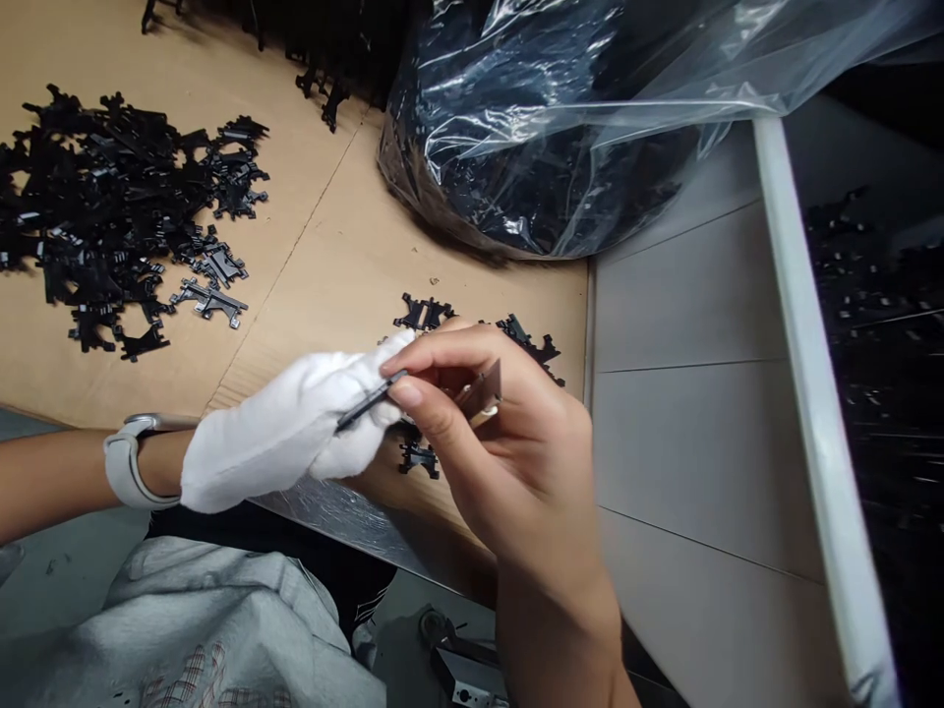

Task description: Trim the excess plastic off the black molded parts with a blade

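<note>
L hand (295, 428), in a white cloth glove, comes in from the L w/ forearm near level, pale watch (124, 462) on the wrist; gloved fingers closed around a slim blk plastic part (365, 403). R hand (520, 452), bare, rises from bottom R, wrist bent so the fingers point L; thumb & index tips pinched on the part's upper R end. Part is tilted, held btwn both hands above the table. A thin flat blade-like piece (485, 391) sticks up from inside the R hand's curled fingers; exact hold on it can't tell.

Surface: tan tabletop (310, 305) w/ a dark seam running diagonally, shiny metal edge (354, 526) on the near side. Big heap of blk clips (118, 197) at far L; a few loose clips (424, 312) just beyond & partly behind the R hand. Clear plastic bag (516, 147), dark contents, at the far side. Grey panel (700, 423) w/ pale rim stands R; more dark parts (877, 295) past it. Below: wearer's grey top (243, 610), greenish-grey floor (66, 580).
</note>
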